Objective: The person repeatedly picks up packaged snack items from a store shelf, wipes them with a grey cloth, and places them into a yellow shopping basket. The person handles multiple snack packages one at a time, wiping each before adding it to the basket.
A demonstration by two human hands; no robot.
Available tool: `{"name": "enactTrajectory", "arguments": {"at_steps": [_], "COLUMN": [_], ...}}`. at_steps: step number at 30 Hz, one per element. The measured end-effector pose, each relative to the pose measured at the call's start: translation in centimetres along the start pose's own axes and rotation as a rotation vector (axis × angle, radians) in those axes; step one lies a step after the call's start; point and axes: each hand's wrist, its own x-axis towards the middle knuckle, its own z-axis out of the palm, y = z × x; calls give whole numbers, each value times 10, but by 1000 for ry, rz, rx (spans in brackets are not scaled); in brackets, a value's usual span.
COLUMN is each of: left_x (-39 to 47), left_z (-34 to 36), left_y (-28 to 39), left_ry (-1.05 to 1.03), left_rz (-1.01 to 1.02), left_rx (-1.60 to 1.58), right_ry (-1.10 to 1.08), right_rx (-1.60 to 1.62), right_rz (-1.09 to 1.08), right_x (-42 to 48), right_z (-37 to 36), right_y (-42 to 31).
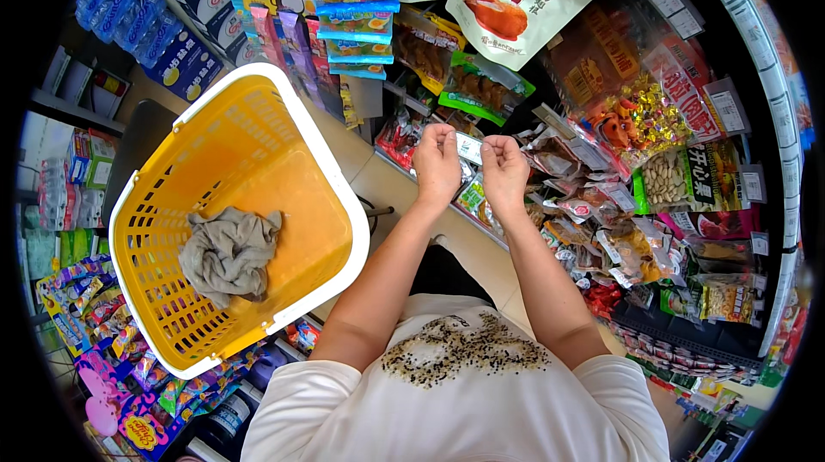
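Observation:
Both hands meet in front of the snack shelves, at the upper middle of the head view. A small white price tag (469, 148) spans the gap between them. My left hand (439, 162) pinches its left end between thumb and curled fingers. At the other end, my right hand (504, 170) grips it the same way. Writing shows on the tag. Just beyond the hands hang packaged snacks, among them a green-edged bag (483, 87) of brown food. A large pale pouch (525, 4) with a printed food picture hangs higher up.
To the left, a yellow plastic basket (309, 172) with a white rim contains a crumpled grey cloth (229, 256). Candy packs (358, 23) hang behind it, and water bottles (132, 11) stand far left. Curved shelving with price strips (776, 107) bounds the right.

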Motion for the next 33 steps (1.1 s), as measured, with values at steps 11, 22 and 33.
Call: {"name": "enactTrajectory", "arguments": {"at_steps": [11, 22, 33], "left_x": [-9, -10, -12], "left_z": [-2, -4, -4], "left_y": [-12, -23, -25], "left_ry": [-17, -40, -49], "left_rz": [-20, -15, -15], "left_rx": [-10, 20, -26], "right_ry": [11, 16, 7], "right_rx": [-22, -59, -94], "right_rz": [4, 35, 41], "right_x": [-10, -12, -11], "right_z": [-2, 0, 0], "right_y": [9, 15, 20]}}
